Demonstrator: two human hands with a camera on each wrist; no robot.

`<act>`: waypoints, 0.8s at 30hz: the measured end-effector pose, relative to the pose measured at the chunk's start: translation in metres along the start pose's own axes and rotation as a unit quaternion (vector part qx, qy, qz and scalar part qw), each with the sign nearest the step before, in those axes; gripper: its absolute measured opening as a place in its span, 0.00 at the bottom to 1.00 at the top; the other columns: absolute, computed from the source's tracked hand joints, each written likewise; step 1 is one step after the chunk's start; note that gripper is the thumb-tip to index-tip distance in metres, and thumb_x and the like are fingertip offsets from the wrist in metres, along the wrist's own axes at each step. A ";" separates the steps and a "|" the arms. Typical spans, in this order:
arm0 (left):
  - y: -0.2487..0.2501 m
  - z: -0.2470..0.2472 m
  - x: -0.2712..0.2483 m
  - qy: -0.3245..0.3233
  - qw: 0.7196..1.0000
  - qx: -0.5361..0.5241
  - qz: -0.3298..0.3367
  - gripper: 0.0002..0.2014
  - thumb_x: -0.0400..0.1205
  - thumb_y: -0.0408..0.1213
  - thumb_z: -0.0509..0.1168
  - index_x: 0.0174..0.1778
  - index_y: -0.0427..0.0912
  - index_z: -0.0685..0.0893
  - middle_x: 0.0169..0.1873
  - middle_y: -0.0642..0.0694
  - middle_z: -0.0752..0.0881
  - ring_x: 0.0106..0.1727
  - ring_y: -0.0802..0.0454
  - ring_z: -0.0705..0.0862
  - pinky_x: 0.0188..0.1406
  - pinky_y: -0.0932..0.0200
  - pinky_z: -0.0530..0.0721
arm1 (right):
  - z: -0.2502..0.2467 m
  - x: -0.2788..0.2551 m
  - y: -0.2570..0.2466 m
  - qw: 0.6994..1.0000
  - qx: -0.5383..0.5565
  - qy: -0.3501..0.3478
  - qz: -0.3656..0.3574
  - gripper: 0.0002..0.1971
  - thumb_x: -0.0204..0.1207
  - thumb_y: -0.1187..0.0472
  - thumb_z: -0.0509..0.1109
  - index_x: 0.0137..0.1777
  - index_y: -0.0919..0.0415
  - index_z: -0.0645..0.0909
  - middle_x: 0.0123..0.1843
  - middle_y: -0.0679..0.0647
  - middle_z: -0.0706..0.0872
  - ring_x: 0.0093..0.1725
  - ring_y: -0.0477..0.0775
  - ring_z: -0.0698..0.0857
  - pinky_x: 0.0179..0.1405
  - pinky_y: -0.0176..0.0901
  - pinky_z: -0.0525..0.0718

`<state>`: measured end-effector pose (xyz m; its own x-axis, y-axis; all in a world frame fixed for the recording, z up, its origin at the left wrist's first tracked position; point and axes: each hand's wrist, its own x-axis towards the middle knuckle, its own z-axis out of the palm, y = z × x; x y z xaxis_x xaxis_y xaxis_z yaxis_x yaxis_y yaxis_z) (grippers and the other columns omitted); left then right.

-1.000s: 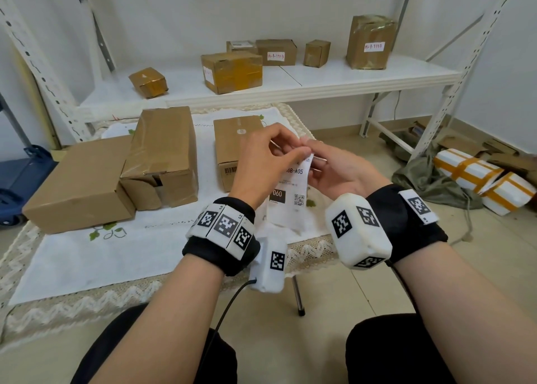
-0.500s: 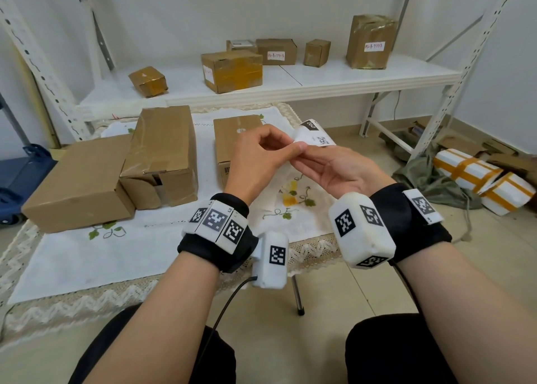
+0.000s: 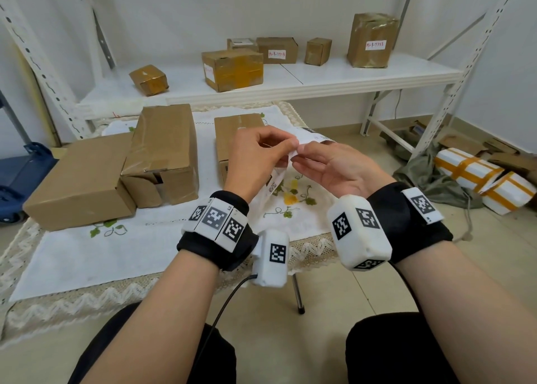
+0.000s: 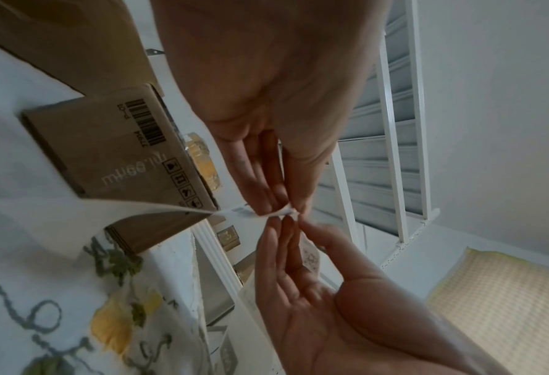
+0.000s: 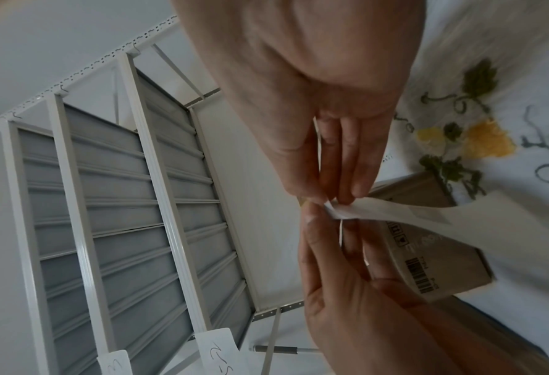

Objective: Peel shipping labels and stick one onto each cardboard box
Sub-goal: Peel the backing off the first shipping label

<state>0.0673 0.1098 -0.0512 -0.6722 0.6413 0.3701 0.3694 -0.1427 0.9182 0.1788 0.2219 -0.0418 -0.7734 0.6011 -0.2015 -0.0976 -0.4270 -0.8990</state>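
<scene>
- Left hand [image 3: 255, 154] at frame centre pinches a corner of the white paper shipping label strip [image 3: 274, 180]; right hand [image 3: 334, 166] pinches the peeling end opposite.
- White embroidered tabletop [image 3: 116, 247] fills the lower left.
- Brown cardboard boxes [image 3: 84, 177] sit at centre left.
- Label strip hangs between the hands, above the tabletop.

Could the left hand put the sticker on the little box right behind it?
Probably yes. The left hand is right in front of the small cardboard box, nothing between. But both hands pinch the label, so peeling comes first.
</scene>
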 end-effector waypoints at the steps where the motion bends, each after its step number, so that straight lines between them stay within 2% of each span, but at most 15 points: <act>1: 0.000 0.000 0.000 0.000 1.000 -0.004 -0.004 0.04 0.80 0.29 0.76 0.49 0.35 0.93 0.36 0.41 0.91 0.30 0.55 0.87 0.35 0.64 0.88 | 0.000 0.000 0.000 1.000 -0.009 -0.001 0.000 0.03 0.77 0.75 0.75 0.45 0.69 0.85 0.47 0.62 0.90 0.44 0.54 0.92 0.53 0.43 0.93; 4: -0.002 0.000 0.002 -0.014 1.000 0.013 -0.005 0.05 0.81 0.26 0.73 0.51 0.35 0.91 0.35 0.44 0.89 0.29 0.56 0.87 0.35 0.65 0.88 | 0.001 -0.002 0.000 1.000 -0.017 0.006 -0.001 0.06 0.77 0.78 0.73 0.45 0.68 0.84 0.43 0.60 0.88 0.43 0.55 0.90 0.53 0.43 0.93; 7: -0.004 0.001 0.002 -0.033 0.998 0.044 0.006 0.06 0.83 0.26 0.70 0.49 0.36 0.93 0.38 0.47 0.90 0.34 0.52 0.89 0.40 0.60 0.92 | 0.002 -0.001 0.000 1.000 -0.022 0.021 0.000 0.09 0.78 0.80 0.70 0.42 0.67 0.82 0.37 0.59 0.88 0.45 0.57 0.86 0.49 0.42 0.93; 9: -0.004 0.002 0.003 -0.045 0.997 0.057 0.008 0.07 0.84 0.27 0.69 0.49 0.37 0.93 0.40 0.46 0.90 0.35 0.51 0.89 0.42 0.60 0.92 | 0.001 0.000 0.000 0.999 -0.037 0.033 -0.004 0.10 0.77 0.80 0.68 0.41 0.66 0.82 0.32 0.56 0.89 0.42 0.56 0.88 0.48 0.42 0.92; 11: -0.004 0.004 0.003 -0.054 0.996 0.064 0.011 0.06 0.85 0.29 0.69 0.51 0.37 0.92 0.40 0.47 0.90 0.36 0.50 0.90 0.43 0.58 0.92 | 0.000 0.001 0.000 0.999 -0.041 0.035 -0.008 0.08 0.77 0.79 0.68 0.43 0.68 0.82 0.35 0.57 0.89 0.43 0.56 0.89 0.49 0.42 0.92; 13: -0.003 0.005 0.003 -0.055 0.996 0.068 0.015 0.05 0.85 0.32 0.70 0.51 0.36 0.91 0.39 0.49 0.90 0.35 0.50 0.91 0.44 0.54 0.93 | 0.000 0.002 0.000 0.999 -0.037 0.032 -0.008 0.05 0.78 0.78 0.68 0.47 0.70 0.81 0.44 0.62 0.87 0.49 0.58 0.87 0.48 0.41 0.93; 16: -0.004 0.006 0.003 -0.047 0.997 0.058 0.014 0.05 0.84 0.34 0.72 0.49 0.35 0.90 0.39 0.47 0.90 0.38 0.47 0.92 0.46 0.50 0.93 | 0.001 0.003 0.001 0.999 -0.030 0.028 -0.010 0.09 0.78 0.77 0.68 0.55 0.68 0.78 0.53 0.67 0.82 0.53 0.60 0.84 0.43 0.38 0.91; 18: -0.004 0.006 0.002 -0.044 0.997 0.055 0.015 0.04 0.82 0.32 0.75 0.49 0.36 0.91 0.40 0.45 0.92 0.39 0.45 0.92 0.47 0.48 0.93 | 0.002 0.002 0.001 0.999 -0.033 0.029 -0.009 0.08 0.78 0.76 0.68 0.54 0.68 0.80 0.50 0.65 0.83 0.49 0.59 0.85 0.41 0.37 0.90; 21: -0.006 0.005 0.002 -0.039 0.997 0.068 0.013 0.03 0.80 0.30 0.76 0.48 0.38 0.92 0.41 0.44 0.93 0.41 0.46 0.92 0.49 0.47 0.93 | 0.004 0.001 0.001 0.998 -0.062 0.031 0.008 0.04 0.79 0.71 0.71 0.52 0.67 0.84 0.42 0.58 0.87 0.38 0.53 0.88 0.43 0.40 0.91; 24: -0.006 0.005 0.003 -0.032 0.996 0.077 0.019 0.03 0.80 0.30 0.75 0.48 0.39 0.91 0.42 0.46 0.92 0.42 0.47 0.91 0.48 0.50 0.92 | 0.002 0.004 0.005 0.996 -0.083 0.012 0.007 0.11 0.81 0.68 0.74 0.61 0.71 0.84 0.37 0.54 0.87 0.30 0.47 0.87 0.54 0.46 0.91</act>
<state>0.0663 0.1160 -0.0566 -0.6156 0.6843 0.3909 0.4916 -0.0542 0.8691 0.1743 0.2209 -0.0458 -0.7591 0.6118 -0.2224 0.0198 -0.3198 -0.9473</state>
